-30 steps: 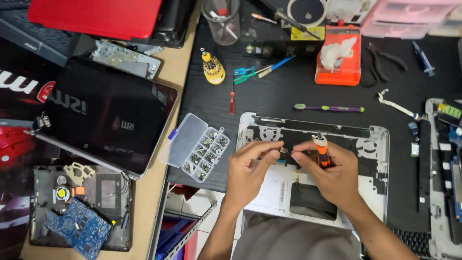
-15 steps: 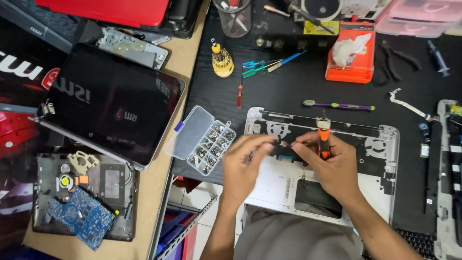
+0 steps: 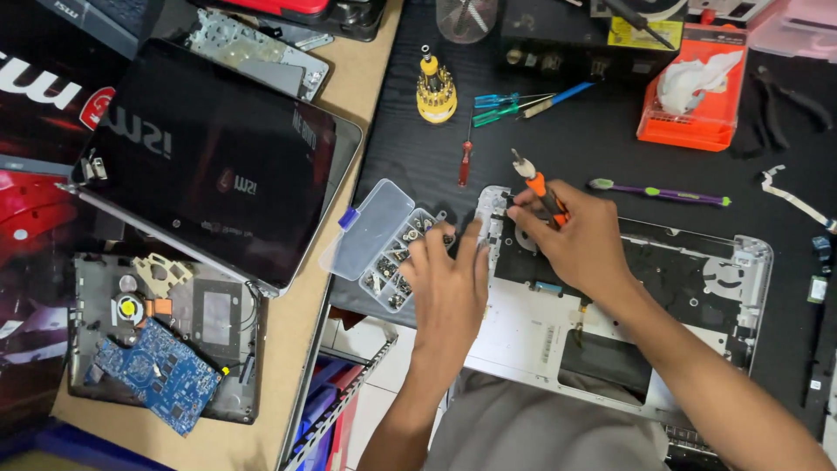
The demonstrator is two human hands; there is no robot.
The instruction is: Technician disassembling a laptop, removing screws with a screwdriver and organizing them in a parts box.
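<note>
Silver laptop base shell: stripped open on the black bench.
Right hand: fingers clamped on orange-handled screwdriver.
Left hand: fingers apart over clear plastic screw box.
Progress: disassembly appears well advanced.

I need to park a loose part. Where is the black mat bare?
Bare mat lies between the blue tools, orange tray and purple tool. Another patch sits right of the tray. It is crowded around the screw box, left hand and right hand.
</note>
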